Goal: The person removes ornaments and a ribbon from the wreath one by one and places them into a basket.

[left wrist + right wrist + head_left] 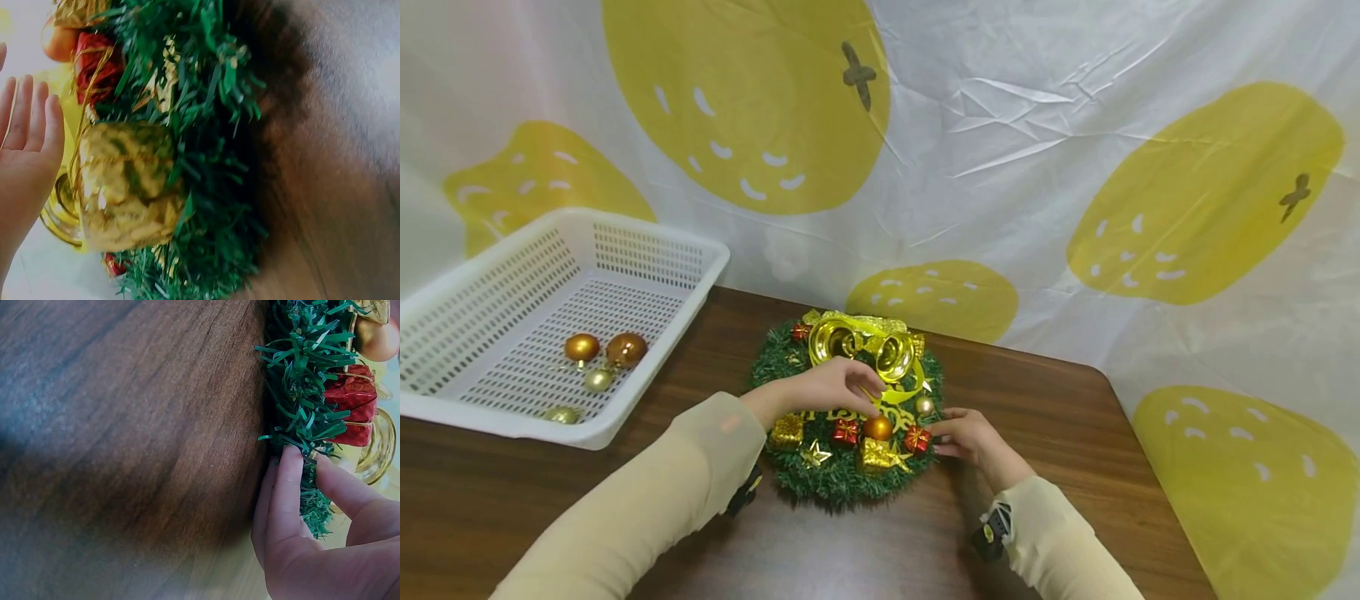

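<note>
A: Starting at nine o'clock, the white basket (647,329) holds four loose baubles (604,350), well apart from the Christmas wreath (842,479), which lies flat at the middle of the desk (1075,417).

B: And the left hand (827,387)?

A: Over the wreath's centre, fingers (868,392) reaching down beside the orange bauble (877,428) below the gold bells (865,342). Whether they pinch anything, I cannot tell.

B: The right hand (970,437)?

A: At the wreath's three o'clock edge, its fingers (287,487) pinching the green needles.

B: Risks?

A: A hard tug on the bauble might drag the wreath if that light pinch slips, or shake a red gift box (917,439) loose.
</note>
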### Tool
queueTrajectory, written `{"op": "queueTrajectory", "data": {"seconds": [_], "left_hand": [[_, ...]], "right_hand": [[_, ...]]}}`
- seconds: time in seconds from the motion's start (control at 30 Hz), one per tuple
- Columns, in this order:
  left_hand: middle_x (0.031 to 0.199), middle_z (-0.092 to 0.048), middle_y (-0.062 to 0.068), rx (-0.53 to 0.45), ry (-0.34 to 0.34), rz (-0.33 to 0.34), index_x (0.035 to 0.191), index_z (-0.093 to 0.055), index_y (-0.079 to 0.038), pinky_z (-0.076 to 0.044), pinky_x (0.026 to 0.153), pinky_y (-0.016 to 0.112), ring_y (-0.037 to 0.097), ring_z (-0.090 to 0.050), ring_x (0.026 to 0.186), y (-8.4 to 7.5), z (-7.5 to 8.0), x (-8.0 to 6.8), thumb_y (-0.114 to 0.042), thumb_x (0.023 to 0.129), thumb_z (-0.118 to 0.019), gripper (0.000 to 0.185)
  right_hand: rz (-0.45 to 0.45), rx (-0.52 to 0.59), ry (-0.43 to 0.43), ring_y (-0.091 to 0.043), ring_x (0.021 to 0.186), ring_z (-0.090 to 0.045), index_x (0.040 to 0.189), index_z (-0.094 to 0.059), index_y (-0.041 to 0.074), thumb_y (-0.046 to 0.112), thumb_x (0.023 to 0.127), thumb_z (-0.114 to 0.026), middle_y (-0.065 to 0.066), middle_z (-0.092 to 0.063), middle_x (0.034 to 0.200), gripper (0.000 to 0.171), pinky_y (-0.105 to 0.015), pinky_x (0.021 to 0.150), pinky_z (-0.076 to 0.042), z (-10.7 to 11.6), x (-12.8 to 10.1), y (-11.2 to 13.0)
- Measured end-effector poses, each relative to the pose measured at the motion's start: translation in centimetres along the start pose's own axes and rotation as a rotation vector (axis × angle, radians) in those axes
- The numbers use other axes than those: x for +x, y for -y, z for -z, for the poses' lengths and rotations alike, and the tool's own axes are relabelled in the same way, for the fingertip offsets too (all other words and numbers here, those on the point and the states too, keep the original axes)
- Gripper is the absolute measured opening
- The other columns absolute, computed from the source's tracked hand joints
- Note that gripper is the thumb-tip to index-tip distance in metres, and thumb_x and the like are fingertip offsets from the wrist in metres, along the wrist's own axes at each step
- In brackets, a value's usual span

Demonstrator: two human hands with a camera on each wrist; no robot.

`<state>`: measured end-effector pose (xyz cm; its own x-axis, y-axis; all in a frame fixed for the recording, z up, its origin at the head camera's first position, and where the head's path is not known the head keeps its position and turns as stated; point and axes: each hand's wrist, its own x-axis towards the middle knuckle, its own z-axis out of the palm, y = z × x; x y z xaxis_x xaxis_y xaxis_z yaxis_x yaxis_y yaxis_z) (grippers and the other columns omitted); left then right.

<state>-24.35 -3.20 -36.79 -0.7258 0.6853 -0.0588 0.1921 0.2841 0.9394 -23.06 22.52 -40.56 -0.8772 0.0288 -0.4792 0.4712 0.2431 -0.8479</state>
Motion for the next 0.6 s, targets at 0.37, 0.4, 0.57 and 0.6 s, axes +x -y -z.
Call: {"op": "queueTrajectory", "data": {"seconds": [0.37,0.4,0.57,0.6], "left_hand": [[0.123,-0.061,0.008,0.122,0.049,0.062,0.118,-0.063,-0.006,-0.046,0.097,0.037,0.022,-0.055,0.114,0.4,-1.4,0.8,-0.017,0.082,-0.072,0.039],[0.124,-0.061,0.007,0.136,0.055,0.064,0.118,-0.063,-0.007,-0.045,0.099,0.038,0.023,-0.054,0.116,0.5,-1.4,0.9,-0.017,0.082,-0.072,0.038],[0.127,-0.059,0.007,0.159,0.086,0.07,0.118,-0.063,-0.007,-0.04,0.106,0.04,0.027,-0.048,0.126,0.8,-1.8,1.2,-0.012,0.083,-0.07,0.036],[0.127,-0.059,0.008,0.169,0.088,0.069,0.119,-0.063,-0.006,-0.04,0.106,0.04,0.028,-0.049,0.125,0.8,-1.8,1.2,-0.012,0.083,-0.07,0.036]], "right_hand": [[0.01,0.023,0.015,-0.005,0.05,-0.05,0.14,-0.023,-0.014,-0.006,0.085,-0.058,0.001,-0.051,0.06,0.066,-0.017,0.05,-0.052,-0.1,0.1,0.0],[0.011,0.024,0.02,-0.005,0.049,-0.05,0.14,-0.022,-0.014,-0.006,0.085,-0.057,0.001,-0.051,0.06,0.066,-0.017,0.05,-0.052,-0.1,0.0,0.0],[0.012,0.011,0.011,-0.005,0.049,-0.05,0.14,-0.022,-0.014,-0.006,0.085,-0.058,0.001,-0.05,0.06,0.067,-0.017,0.05,-0.052,-0.2,-0.2,0.1],[0.012,0.004,0.004,-0.005,0.05,-0.05,0.14,-0.023,-0.013,-0.005,0.085,-0.059,0.0,-0.05,0.061,0.067,-0.017,0.05,-0.052,-0.2,-0.1,0.0]]}}
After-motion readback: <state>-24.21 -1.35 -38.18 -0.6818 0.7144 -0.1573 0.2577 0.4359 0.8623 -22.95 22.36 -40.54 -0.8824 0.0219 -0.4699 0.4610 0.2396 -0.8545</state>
